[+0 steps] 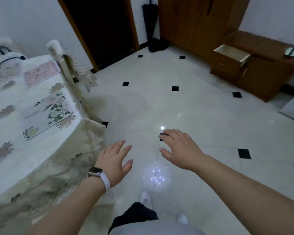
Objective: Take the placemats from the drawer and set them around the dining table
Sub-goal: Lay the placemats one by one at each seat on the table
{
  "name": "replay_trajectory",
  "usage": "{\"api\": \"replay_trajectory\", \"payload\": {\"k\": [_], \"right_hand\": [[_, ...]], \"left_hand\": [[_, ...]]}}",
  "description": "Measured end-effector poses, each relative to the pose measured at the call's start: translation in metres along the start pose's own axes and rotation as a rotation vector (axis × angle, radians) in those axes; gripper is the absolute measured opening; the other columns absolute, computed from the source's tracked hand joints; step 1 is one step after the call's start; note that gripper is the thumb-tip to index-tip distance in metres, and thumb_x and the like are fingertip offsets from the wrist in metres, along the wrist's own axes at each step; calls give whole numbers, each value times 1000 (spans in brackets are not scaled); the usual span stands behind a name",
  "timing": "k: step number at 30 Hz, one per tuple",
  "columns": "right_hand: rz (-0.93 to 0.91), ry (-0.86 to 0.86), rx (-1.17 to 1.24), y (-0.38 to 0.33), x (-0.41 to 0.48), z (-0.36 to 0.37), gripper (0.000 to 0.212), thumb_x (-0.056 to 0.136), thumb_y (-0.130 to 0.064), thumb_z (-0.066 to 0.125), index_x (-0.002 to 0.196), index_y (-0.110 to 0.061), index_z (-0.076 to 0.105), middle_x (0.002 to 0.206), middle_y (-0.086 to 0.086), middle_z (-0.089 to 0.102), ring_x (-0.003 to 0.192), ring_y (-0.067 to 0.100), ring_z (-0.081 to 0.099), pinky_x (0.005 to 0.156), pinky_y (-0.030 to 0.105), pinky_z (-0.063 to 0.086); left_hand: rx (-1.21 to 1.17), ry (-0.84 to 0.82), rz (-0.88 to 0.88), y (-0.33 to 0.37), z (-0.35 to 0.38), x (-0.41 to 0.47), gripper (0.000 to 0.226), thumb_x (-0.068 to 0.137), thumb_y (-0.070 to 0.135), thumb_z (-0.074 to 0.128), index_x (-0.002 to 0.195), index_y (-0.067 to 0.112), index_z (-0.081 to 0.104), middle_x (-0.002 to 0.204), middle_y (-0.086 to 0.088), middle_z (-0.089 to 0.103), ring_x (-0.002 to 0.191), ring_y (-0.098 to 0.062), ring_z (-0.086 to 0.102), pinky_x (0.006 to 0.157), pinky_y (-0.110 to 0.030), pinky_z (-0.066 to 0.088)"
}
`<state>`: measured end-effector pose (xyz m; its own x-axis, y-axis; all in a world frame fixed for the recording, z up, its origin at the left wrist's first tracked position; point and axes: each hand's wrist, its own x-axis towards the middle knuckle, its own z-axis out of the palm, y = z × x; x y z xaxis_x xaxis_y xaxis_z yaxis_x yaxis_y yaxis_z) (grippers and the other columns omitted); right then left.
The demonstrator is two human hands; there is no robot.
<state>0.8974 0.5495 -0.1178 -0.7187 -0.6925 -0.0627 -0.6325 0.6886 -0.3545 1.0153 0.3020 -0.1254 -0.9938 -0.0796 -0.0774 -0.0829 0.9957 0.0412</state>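
The dining table point(15, 160), under a cream floral cloth, fills the left side. Two placemats lie on it: a floral one point(47, 114) near the table's corner and a pink one point(41, 74) farther back. A wooden drawer point(231, 55) stands pulled out of a low cabinet at the upper right; its pale inside looks bare. My left hand point(113, 165), with a white watch on the wrist, and my right hand point(180, 148) hover over the floor with fingers spread, holding nothing, to the right of the table's corner.
A cloth-covered chair point(71, 65) stands at the table's far side. A dark doorway point(100, 28), a black umbrella point(149, 22) and a tall wooden wardrobe point(197, 22) line the back wall. White tiled floor point(159, 102) with black diamonds lies between me and the cabinet. A white bag point(8, 63) sits on the table.
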Motion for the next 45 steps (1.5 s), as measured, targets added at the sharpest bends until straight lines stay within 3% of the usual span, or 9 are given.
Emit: {"api": "replay_trajectory", "payload": {"k": [4,8,13,16,19,21,27,36,45], "right_hand": [[-109,-72,0,-25,64,3,55,97,-50,41,146,-25,40,154,-3,35,142,18,28,111,35,23],[-171,-118,-20,-46,126,9,66,90,-58,25,144,-25,43,151,-4,39,139,17,32,110,33,25],[-196,-185,-82,-63,221,15,53,98,-47,45,146,-25,41,151,-5,38,140,17,31,111,31,23],[-203,-212,-117,-81,281,12,54,96,-50,42,143,-25,44,148,-6,42,136,17,36,108,32,27],[-223,-174,-124,-104,334,11,66,87,-58,27,139,-24,49,142,-4,49,130,20,44,104,35,34],[-252,-163,-122,-122,370,14,61,89,-55,34,139,-23,50,141,-4,50,129,20,45,103,36,36],[-376,-194,-144,-169,444,25,52,95,-46,48,142,-24,46,145,-4,45,132,19,40,106,34,31],[-629,-308,-140,-228,553,57,53,95,-44,47,143,-22,45,144,-1,47,128,23,45,104,37,36],[-956,-461,-110,-293,715,100,51,98,-45,44,144,-23,44,143,-4,46,129,20,42,101,37,39]], "left_hand": [[-51,35,-160,-41,1,7,54,80,52,46,123,24,61,132,-9,58,111,-33,59,87,-45,48],[-105,27,-288,-93,18,24,54,80,54,46,123,26,60,133,-7,57,111,-33,59,86,-44,48],[-134,-5,-326,-164,33,69,51,80,52,44,119,25,63,127,-6,61,107,-31,62,85,-42,50],[-197,20,-342,-207,33,94,52,82,51,43,122,24,61,129,-6,60,110,-30,60,89,-41,48],[-196,76,-337,-248,20,116,47,78,49,46,121,31,53,124,-4,62,106,-26,61,83,-39,51],[-220,90,-385,-282,11,129,48,76,48,46,117,27,56,120,-7,64,103,-30,63,78,-43,53],[-193,127,-514,-351,7,135,53,81,50,44,122,22,61,127,-9,61,112,-30,59,86,-44,51],[-248,133,-804,-402,16,133,58,81,53,40,127,22,59,132,-10,58,117,-31,56,91,-47,50],[-258,16,-1262,-447,21,161,57,88,50,47,138,23,49,143,-6,49,129,-28,46,97,-44,45]]}}
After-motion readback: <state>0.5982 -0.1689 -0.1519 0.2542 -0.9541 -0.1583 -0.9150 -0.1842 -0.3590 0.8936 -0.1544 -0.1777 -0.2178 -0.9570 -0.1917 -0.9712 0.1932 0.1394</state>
